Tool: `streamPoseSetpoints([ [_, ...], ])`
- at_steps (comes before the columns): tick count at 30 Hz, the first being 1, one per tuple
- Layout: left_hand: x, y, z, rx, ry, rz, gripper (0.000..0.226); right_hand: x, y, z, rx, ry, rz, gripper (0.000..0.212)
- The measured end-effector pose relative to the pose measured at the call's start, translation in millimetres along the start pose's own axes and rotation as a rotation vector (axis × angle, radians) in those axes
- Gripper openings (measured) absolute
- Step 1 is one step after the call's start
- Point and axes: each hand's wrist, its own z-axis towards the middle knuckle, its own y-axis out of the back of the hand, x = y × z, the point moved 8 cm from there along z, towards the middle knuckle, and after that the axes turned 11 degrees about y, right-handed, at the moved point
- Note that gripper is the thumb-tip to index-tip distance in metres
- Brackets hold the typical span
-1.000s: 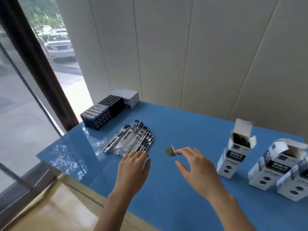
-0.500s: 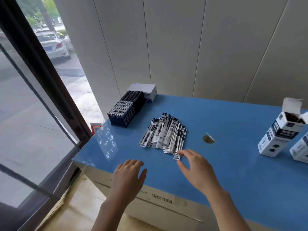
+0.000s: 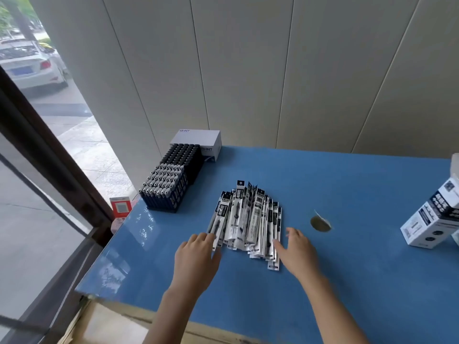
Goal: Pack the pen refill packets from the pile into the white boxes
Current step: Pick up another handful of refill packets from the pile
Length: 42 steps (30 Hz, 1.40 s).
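Brought the left grip point(image 3: 196, 254) forward from the near edge to the near left corner of the pile of refill packets point(image 3: 248, 219), fingers straight and touching it, and slid the right grip point(image 3: 299, 252) in against the pile's right side, fingers apart, holding nothing. Left the packets fanned flat on the blue surface point(image 3: 347, 281), well apart from the white box point(image 3: 429, 219) at the far right. Bracketed the pile from both sides, probably to gather a bundle; nothing lifted yet.

One packet pile point(image 3: 248, 219) is lying between left hand point(image 3: 196, 259) and right hand point(image 3: 299, 254). Two pen blocks point(image 3: 165, 189) point(image 3: 186, 156) and one carton point(image 3: 198, 137) are sitting beyond them; one white box point(image 3: 429, 219) is showing past right hand.
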Motion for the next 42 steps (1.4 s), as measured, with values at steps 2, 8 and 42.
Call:
streamPoseSetpoints([
  [2,6,-4,13,-0.009,-0.005,-0.037,0.023,-1,-6,11,-0.034,-0.043,-0.014,0.051],
  [8,25,-9,41,0.0,0.038,-0.1,0.028,13,-14,32,-0.058,-0.111,-0.046,0.047],
  [42,46,-75,126,0.393,0.24,-0.465,0.047,11,-13,21,-0.278,-0.296,0.664,0.018],
])
